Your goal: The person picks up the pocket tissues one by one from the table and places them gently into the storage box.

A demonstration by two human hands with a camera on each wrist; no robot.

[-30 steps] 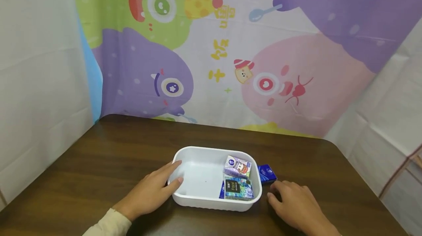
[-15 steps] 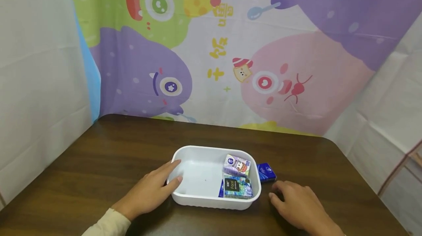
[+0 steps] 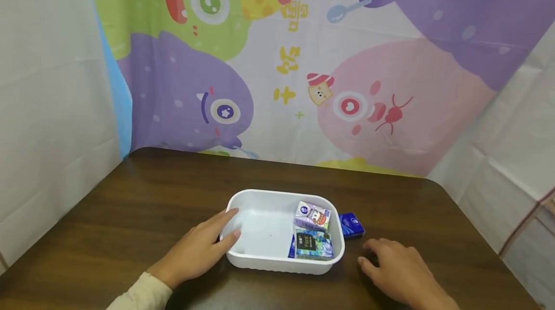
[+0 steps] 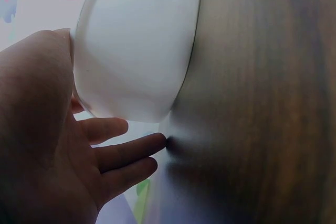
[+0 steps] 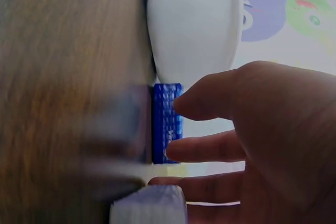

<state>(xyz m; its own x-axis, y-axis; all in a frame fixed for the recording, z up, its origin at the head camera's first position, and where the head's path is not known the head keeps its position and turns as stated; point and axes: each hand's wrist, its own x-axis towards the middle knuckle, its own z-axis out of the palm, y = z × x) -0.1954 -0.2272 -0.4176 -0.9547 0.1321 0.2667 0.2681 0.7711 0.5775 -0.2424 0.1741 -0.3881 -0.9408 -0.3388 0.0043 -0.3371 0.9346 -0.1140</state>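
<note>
A white plastic basin [image 3: 260,265] stands on the table. In its right part lie a purple cartoon-print tissue pack [image 3: 312,216], a blue-green tissue pack [image 3: 318,246] marked Face, and a partly covered dark blue pack [image 3: 291,247]. My left hand [image 3: 197,247] rests at the basin's left end, thumb and forefinger over the rim, other fingers loosely extended outside. Against the basin's right outer side lies a blue tissue pack [image 3: 351,226]. My right hand [image 3: 399,269] is just right of it, fingers loosely bent. In the right wrist view a whitish pack-like thing [image 5: 149,206] shows by the fingers.
The dark brown wooden table [image 3: 182,180] extends around the basin. Behind it hangs a cartoon-print curtain [image 3: 277,127], with pale cloth walls [image 3: 52,122] on either side.
My right hand has shifted slightly right, away from the basin and the blue pack. The left hand and the packs stay put; the head view shifts a little.
</note>
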